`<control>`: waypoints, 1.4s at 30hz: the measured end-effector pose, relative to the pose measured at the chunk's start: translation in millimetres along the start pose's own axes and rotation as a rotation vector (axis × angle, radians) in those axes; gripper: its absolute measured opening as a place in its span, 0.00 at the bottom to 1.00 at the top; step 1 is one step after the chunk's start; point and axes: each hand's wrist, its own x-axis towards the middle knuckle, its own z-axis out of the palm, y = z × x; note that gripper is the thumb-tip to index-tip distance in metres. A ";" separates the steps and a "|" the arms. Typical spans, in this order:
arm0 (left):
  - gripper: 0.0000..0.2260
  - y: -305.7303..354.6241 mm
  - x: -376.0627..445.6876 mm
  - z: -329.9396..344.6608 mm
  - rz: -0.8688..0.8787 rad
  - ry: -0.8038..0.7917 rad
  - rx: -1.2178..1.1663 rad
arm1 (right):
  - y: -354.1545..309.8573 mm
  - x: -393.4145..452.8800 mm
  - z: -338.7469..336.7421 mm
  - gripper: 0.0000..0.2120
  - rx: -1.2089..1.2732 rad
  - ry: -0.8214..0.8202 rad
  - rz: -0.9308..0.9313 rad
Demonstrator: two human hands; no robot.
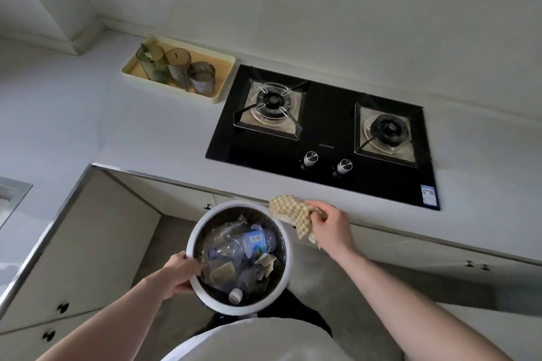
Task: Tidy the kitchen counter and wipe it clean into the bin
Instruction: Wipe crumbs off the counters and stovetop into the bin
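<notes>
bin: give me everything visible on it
The bin is round, with a white rim and dark inner wall, material unclear. It is lifted below the counter edge, mouth facing the camera. Inside lie crushed clear plastic bottles, one with a blue label, plus paper scraps. The left hand grips its near rim. The right hand holds a checked cloth over its far rim; contact unclear.

cloth (293, 214): yellow and white check
bin (193, 231): white rim, dark grey inside
bottle (249, 243) in the bin: clear, with a blue and white label
cap (235, 295) in the bin: white
hob (328, 138): glossy black, silver knobs, silver burner plates
sticker (428, 195) on the hob's corner: blue and white
tray (225, 67) beside the hob: pale yellow
cups (176, 67) on the tray: smoky grey-green, see-through
counter (117, 132) around the hob: white
cupboard handles (62, 307) below the counter: black
</notes>
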 end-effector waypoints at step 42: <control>0.14 15.6 -60.3 220.2 -0.068 0.006 -0.099 | 131.3 23.9 -78.2 0.20 -0.371 -0.463 -0.409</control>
